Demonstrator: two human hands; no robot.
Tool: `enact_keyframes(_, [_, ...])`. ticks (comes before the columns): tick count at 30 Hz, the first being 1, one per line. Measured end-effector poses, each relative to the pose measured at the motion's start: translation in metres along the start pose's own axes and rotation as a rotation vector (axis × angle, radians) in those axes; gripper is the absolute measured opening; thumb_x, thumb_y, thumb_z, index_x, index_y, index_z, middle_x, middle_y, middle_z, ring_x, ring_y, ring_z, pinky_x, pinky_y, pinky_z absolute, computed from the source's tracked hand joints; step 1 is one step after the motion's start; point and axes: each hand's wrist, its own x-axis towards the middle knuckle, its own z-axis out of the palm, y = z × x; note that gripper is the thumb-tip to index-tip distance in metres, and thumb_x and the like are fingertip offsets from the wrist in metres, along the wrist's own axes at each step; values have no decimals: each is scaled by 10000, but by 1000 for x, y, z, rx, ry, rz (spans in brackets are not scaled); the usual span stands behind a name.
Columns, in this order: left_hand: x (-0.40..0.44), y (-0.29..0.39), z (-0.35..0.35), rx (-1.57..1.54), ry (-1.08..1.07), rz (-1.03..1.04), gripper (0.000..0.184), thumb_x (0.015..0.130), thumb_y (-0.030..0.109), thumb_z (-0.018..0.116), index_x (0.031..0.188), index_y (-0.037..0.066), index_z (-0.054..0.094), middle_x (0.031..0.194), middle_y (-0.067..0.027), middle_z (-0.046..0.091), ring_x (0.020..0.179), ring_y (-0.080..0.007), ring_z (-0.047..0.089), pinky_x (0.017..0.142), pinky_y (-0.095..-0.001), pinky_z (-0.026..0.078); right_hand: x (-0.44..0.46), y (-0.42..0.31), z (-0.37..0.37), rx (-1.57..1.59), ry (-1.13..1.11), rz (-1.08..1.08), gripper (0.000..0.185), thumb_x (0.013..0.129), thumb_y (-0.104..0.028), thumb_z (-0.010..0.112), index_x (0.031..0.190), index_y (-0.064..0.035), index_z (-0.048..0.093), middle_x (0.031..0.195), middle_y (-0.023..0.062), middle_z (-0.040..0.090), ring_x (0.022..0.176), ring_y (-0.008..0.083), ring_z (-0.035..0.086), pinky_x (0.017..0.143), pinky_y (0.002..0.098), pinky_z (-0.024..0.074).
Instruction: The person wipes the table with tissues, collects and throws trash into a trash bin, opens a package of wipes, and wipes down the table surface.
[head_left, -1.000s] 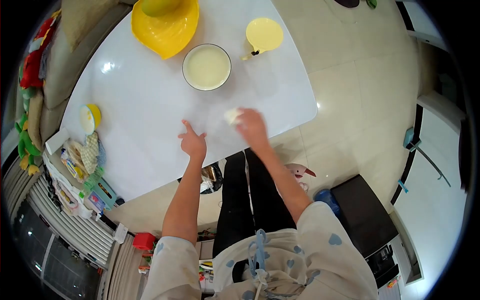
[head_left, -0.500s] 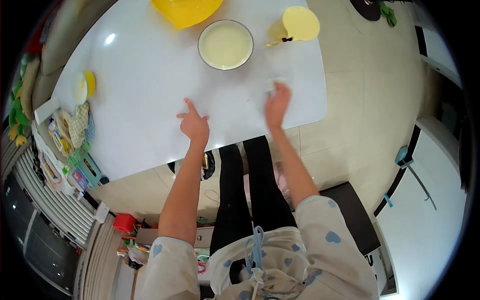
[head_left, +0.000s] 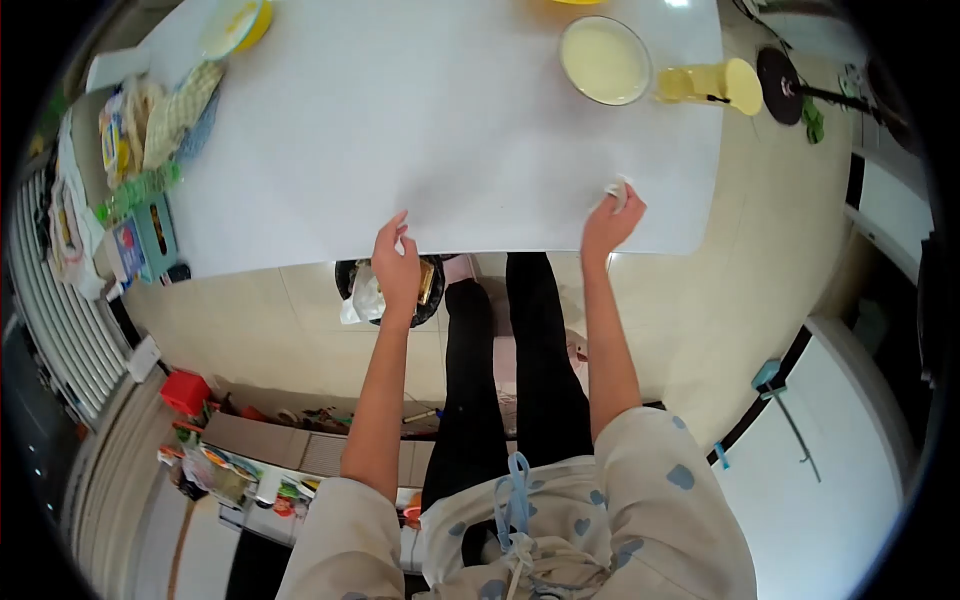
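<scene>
My right hand (head_left: 612,225) grips a crumpled white tissue (head_left: 617,190) near the right front part of the white table (head_left: 400,130). Over the table's front edge hovers my left hand (head_left: 397,262), its fingers apart and nothing in them. Beyond my right hand stands a glass bowl (head_left: 605,60) of pale, milky liquid. Beside the bowl is a pale yellow pitcher (head_left: 715,86), close to the table's right edge.
A yellow-and-white bowl (head_left: 236,28) sits at the far left. Cloths (head_left: 180,115), a green plastic bottle (head_left: 140,190) and a teal box (head_left: 155,238) crowd the left edge. Below the front edge stands a black-lined trash bin (head_left: 432,300).
The view has turned, so the table items appear shifted right. My right hand keeps the tissue and is now nearer the front edge. My left hand's fingers are less spread.
</scene>
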Motion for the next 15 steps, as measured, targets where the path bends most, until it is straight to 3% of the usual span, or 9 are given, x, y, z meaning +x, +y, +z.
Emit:
enact_keyframes(2, [-21, -25, -17, -14, -18, -73, 306, 774, -46, 444, 1046, 27, 562, 943, -125, 587, 845, -225, 569, 742, -302, 441, -12, 15, 17, -67, -7, -26, 255, 765, 32, 450, 1007, 5, 527, 921, 127, 508, 903, 302, 468, 804, 366, 390])
enact_keyframes(3, [-32, -20, -30, 18, -67, -149, 309, 775, -54, 435, 1049, 22, 558, 972, -107, 594, 898, -188, 583, 765, -268, 440, -20, 18, 26, -139, -1, -28, 260, 760, 37, 441, 1004, 4, 525, 924, 133, 511, 908, 306, 464, 812, 376, 384])
enact_keyframes(5, [-51, -48, -34, -38, -34, -160, 310, 777, -60, 429, 1042, 25, 563, 952, -105, 598, 879, -182, 588, 755, -267, 443, -58, -4, 47, -81, -152, -402, 264, 729, 50, 441, 972, -2, 526, 921, 151, 516, 913, 318, 466, 821, 406, 376])
enact_keyframes(7, [-72, -63, -41, -91, -21, -184, 320, 779, -83, 410, 1039, 23, 564, 929, -105, 603, 855, -171, 598, 736, -262, 449, -116, -39, 59, 39, -483, -465, 278, 665, 75, 452, 918, -14, 523, 915, 163, 520, 916, 330, 468, 826, 413, 375])
enact_keyframes(11, [-107, -97, -50, -232, 48, -375, 286, 786, -76, 429, 1024, 5, 566, 951, -104, 610, 870, -158, 598, 741, -252, 455, -222, -90, 67, 114, -687, -374, 293, 643, 92, 469, 907, -24, 521, 893, 159, 485, 870, 335, 471, 761, 400, 389])
enact_keyframes(14, [-124, -109, -63, -126, 73, -431, 264, 786, -58, 460, 1018, 2, 569, 936, -102, 618, 845, -155, 602, 736, -257, 462, -272, -76, 63, 198, -1133, -438, 259, 664, 84, 425, 898, 3, 503, 864, 176, 461, 852, 362, 460, 773, 415, 375])
enact_keyframes(15, [-133, -124, -60, -142, 137, -367, 219, 789, 15, 509, 992, 32, 588, 881, -132, 617, 749, -218, 602, 678, -287, 461, -273, -81, 56, 194, -1138, -463, 259, 664, 84, 425, 898, 3, 503, 864, 176, 461, 852, 362, 460, 773, 415, 375])
